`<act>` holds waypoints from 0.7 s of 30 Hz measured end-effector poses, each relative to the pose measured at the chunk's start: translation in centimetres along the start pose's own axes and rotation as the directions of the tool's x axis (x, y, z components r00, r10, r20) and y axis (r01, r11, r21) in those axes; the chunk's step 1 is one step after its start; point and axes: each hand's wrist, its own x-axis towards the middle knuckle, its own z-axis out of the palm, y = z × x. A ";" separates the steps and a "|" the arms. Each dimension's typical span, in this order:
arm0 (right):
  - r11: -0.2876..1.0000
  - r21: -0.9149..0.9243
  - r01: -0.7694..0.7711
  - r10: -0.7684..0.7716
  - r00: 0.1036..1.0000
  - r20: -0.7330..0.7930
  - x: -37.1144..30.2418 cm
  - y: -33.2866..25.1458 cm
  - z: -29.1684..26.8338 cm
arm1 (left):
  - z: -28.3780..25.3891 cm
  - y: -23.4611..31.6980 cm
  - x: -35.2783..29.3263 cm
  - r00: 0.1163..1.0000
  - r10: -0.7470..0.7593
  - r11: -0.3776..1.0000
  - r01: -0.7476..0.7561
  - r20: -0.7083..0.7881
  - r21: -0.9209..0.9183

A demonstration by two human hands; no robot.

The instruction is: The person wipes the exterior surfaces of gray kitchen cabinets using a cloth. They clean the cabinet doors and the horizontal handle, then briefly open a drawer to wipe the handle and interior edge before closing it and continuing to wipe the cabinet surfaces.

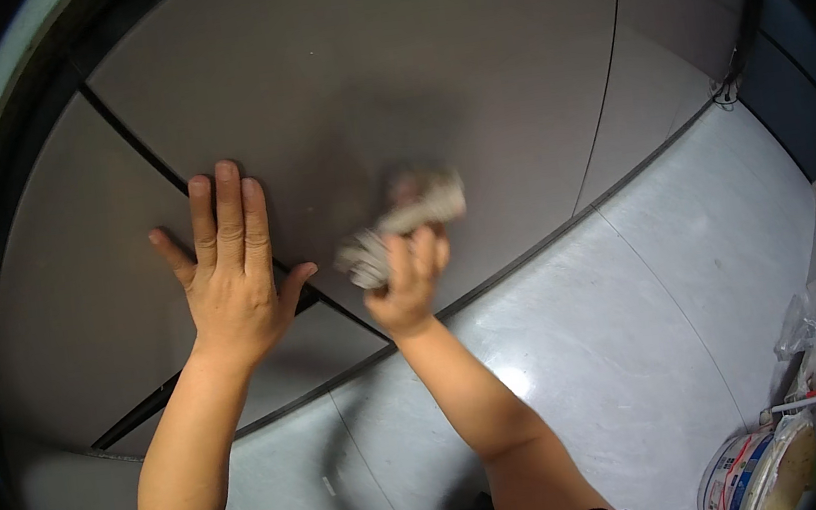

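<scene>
My left hand (231,275) lies flat with its fingers stretched out against a grey-brown cabinet front (498,73), over the dark gap between two panels. To its right, my right hand (408,280) grips a crumpled, pale striped cloth (422,201) and holds it against or close to the same front. The cloth and the fingertips are smeared by motion. Part of the fingers is hidden behind the cloth.
Pale glossy floor tiles (577,326) run along the base of the cabinet. At the lower right stands a white and blue bucket (745,473), with a clear plastic bag (807,330) above it. A dark blue panel (788,101) rises at the far right.
</scene>
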 end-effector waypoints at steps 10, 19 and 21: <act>-0.180 0.626 -0.759 0.984 -0.128 0.127 -10.1 5.6 -0.9 | 1.0 0.6 0.2 1.000 0.018 1.000 -0.018 -0.016 0.024; 0.996 0.045 -0.076 0.076 0.997 0.008 5.1 -3.5 -0.4 | 0.3 0.4 0.0 1.000 0.028 0.996 -0.028 -0.004 0.081; 0.994 -0.107 -0.007 0.002 0.999 -0.050 1.1 1.6 -0.6 | 0.2 0.6 0.3 0.999 0.043 0.995 -0.042 -0.010 0.093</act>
